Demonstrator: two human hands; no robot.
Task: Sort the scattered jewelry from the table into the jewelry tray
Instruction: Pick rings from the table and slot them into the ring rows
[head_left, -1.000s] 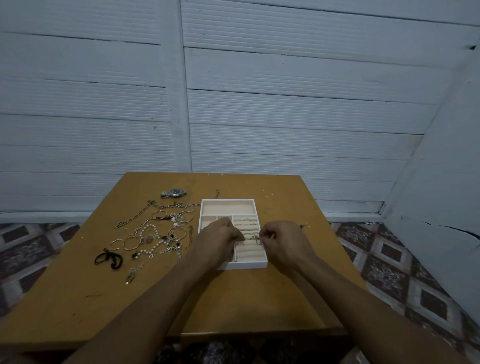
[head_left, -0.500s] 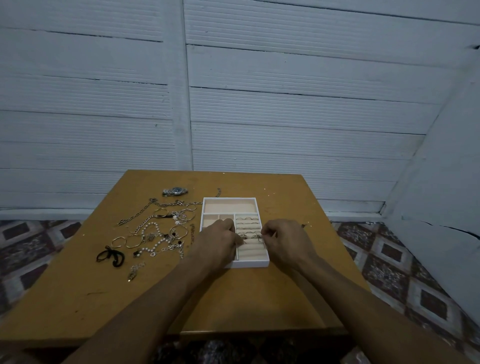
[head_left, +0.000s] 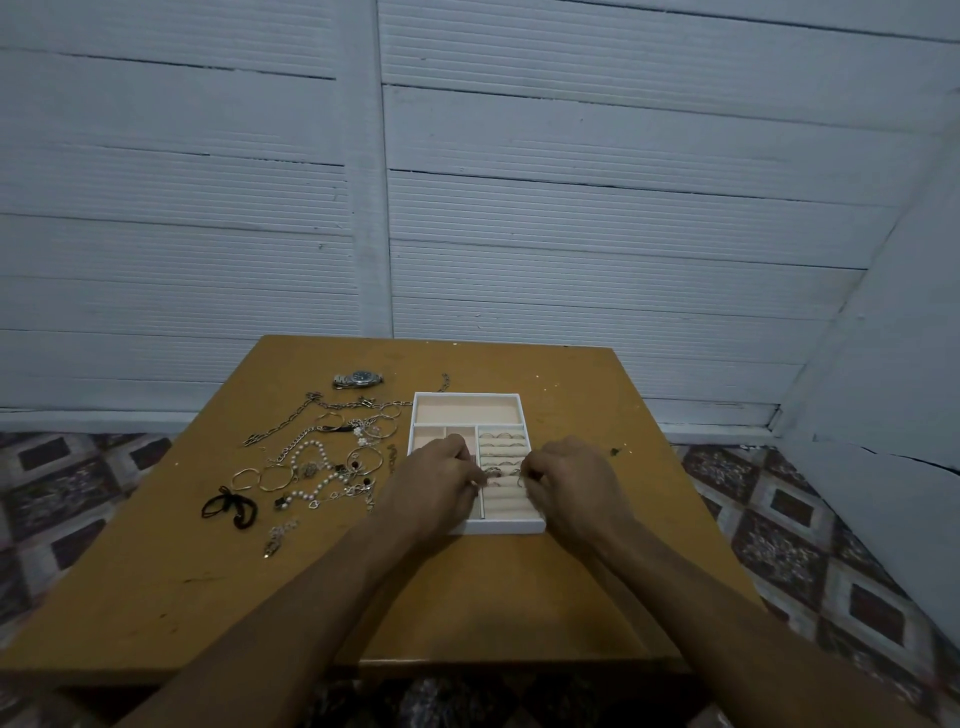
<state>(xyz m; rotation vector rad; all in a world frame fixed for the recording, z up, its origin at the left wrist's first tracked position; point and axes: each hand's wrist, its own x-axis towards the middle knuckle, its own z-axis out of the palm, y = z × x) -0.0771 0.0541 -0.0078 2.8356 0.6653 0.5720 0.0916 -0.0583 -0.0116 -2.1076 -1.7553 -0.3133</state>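
Hands (head_left: 434, 486) (head_left: 574, 486) over jewelry tray (head_left: 467, 396)

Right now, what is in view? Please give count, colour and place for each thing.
table: one, ochre wood, centre.
jewelry tray: one, white with beige lining, mid-table.
rings: several, silvery, tray's right rows.
wristwatch: one, silver, beyond the chains.
chains: several, silvery, left of tray.
pearl beads: many, white, among chains.
hoops: few, gold-toned, left of pearls.
black cord: one, black, pile's near-left edge.
wall: one, white planks, behind table.
floor tiles: many, dark patterned, around table.
left hand: one, over tray, fingers curled.
right hand: one, over tray's right rows, fingers curled.
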